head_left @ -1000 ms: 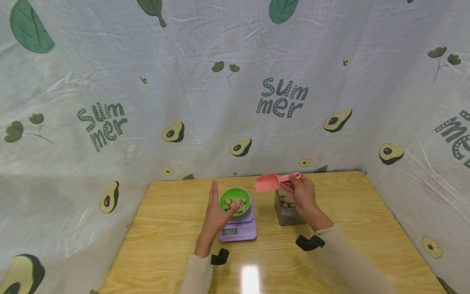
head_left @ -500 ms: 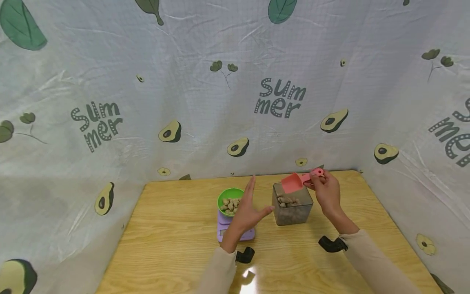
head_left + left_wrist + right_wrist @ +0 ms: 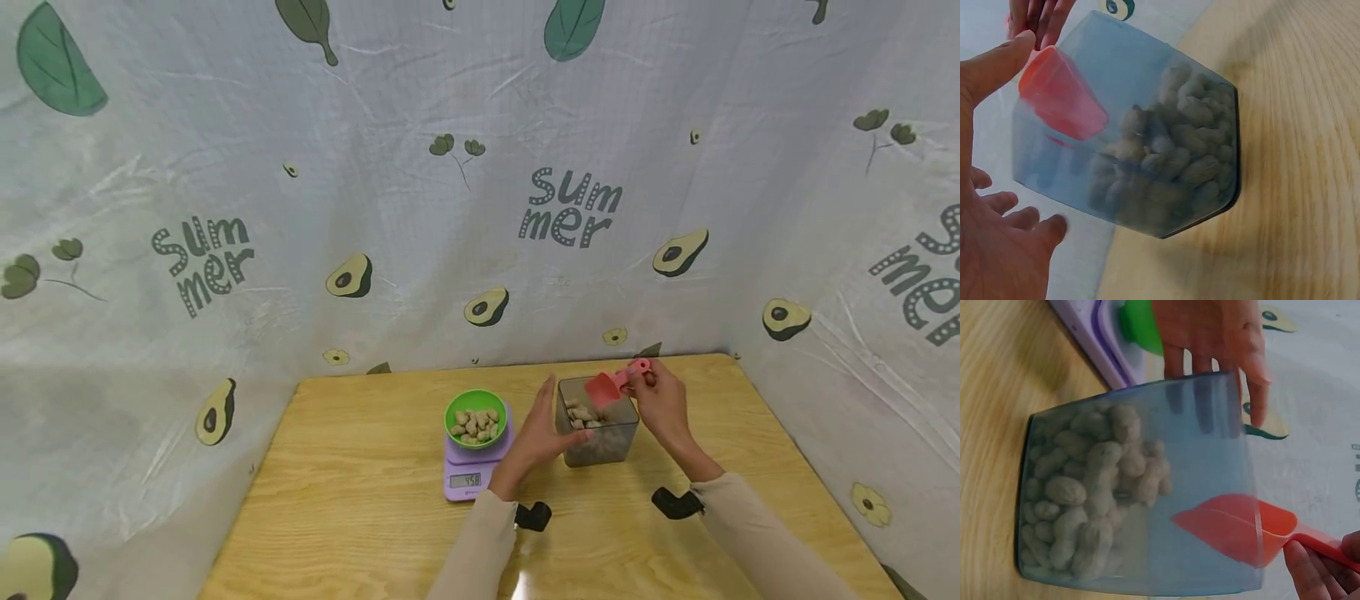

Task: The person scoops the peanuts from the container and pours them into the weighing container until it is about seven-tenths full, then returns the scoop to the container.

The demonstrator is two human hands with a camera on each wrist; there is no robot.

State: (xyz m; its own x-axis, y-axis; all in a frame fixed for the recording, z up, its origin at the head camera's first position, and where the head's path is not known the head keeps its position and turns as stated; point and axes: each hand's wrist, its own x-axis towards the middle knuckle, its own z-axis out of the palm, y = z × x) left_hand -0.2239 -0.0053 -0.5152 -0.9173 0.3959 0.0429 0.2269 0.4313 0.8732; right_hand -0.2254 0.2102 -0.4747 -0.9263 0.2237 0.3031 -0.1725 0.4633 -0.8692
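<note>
Right hand (image 3: 663,408) pinching the scoop (image 3: 603,390), left hand (image 3: 542,437) spread, near the table's (image 3: 367,475) far edge you're risking tipping the box (image 3: 602,448) if the scoop bumps it.

2 wrist close-ups, 1 shared box (image 3: 1191,469)

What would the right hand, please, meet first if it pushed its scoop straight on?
Probably the peanuts in the container: the scoop in the right hand slants down toward them, though depth is unclear.
</note>
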